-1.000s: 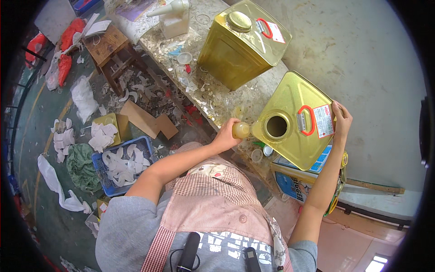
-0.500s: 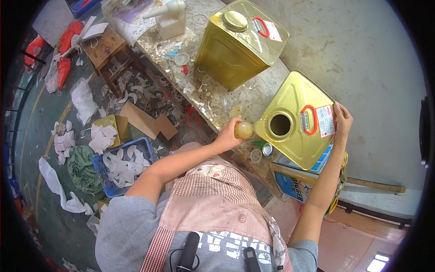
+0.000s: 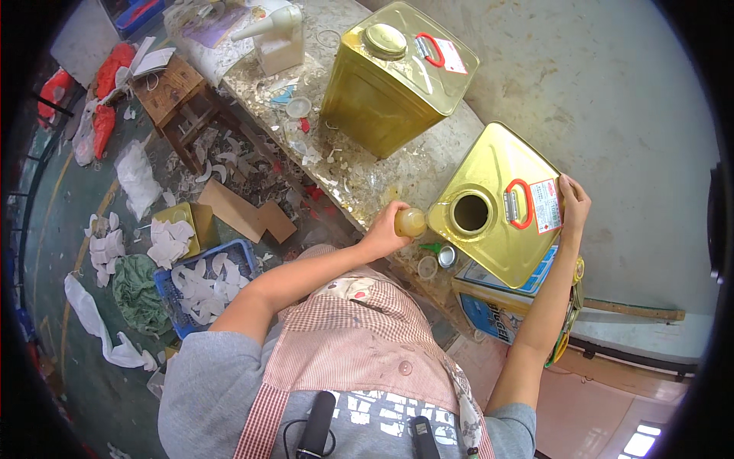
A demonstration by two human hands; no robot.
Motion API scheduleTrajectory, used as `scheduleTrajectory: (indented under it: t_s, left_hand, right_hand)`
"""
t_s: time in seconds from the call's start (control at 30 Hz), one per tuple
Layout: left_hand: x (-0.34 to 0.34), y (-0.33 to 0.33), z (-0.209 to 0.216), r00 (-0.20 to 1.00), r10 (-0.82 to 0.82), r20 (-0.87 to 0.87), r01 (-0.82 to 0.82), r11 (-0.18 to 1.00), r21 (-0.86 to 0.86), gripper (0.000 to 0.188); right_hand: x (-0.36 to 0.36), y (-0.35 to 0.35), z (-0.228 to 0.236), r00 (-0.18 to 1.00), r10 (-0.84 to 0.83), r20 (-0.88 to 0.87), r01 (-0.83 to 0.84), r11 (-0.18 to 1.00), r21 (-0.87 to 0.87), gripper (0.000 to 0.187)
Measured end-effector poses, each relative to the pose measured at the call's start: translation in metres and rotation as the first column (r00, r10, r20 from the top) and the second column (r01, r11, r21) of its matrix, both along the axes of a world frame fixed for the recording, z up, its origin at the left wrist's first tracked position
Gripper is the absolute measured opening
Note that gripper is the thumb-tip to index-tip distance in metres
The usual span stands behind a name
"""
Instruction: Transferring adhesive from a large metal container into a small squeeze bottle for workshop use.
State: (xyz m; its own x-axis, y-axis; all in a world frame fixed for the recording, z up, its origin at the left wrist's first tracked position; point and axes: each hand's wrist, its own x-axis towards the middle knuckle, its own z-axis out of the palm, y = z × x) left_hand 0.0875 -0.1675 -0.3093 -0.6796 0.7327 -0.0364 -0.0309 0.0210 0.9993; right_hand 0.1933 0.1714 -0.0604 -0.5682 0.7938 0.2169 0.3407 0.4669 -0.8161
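My left hand is wrapped round a small translucent bottle with yellowish contents. The bottle's mouth is close to the near left corner of a square gold metal can. That can has a round uncapped opening and a red carry handle. Its right edge is gripped by my right hand, beside a white label; part of those fingers is hidden behind the can. A second gold can, with its round cap on, stands on the messy workbench to the far left of the first.
A blue and white box sits under the held can's near side. Close by are a small round metal lid and a clear cup. A white squeeze bottle stands farther back. Left on the floor, a blue basket holds white scraps.
Both hands keep their holds, and the bottle stays by the can's corner. The view has shifted slightly, so the bench things appear a little farther left.
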Motion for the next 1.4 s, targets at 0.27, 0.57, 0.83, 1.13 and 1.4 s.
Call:
scheduleTrajectory:
  t_s: [0.27, 0.57, 0.83, 1.13, 1.4]
  left_hand:
    - [-0.004, -0.001, 0.002, 0.999, -0.015, -0.048, 0.013, 0.999, -0.040, 0.067]
    - [-0.012, 0.004, 0.014, 0.999, -0.039, -0.029, 0.038, 0.999, -0.031, 0.065]
    - [-0.015, 0.012, 0.017, 0.999, -0.037, -0.039, 0.036, 0.999, -0.017, 0.064]
    - [-0.018, 0.014, 0.015, 0.999, -0.019, -0.044, 0.019, 1.000, 0.003, 0.063]
    - [-0.017, 0.011, 0.012, 0.998, -0.002, -0.057, 0.003, 1.000, 0.005, 0.064]
  right_hand:
    - [0.003, 0.012, -0.002, 1.000, -0.021, 0.014, 0.021, 1.000, -0.017, 0.031]
    - [0.003, 0.021, -0.005, 0.999, -0.042, 0.008, 0.043, 0.998, -0.044, 0.033]
    - [0.005, 0.030, -0.008, 1.000, -0.030, -0.001, 0.030, 0.998, -0.047, 0.032]
    - [0.004, 0.023, -0.006, 0.999, -0.043, 0.017, 0.044, 0.999, -0.016, 0.030]
    - [0.001, 0.018, -0.004, 0.999, -0.037, 0.025, 0.037, 0.999, 0.001, 0.030]
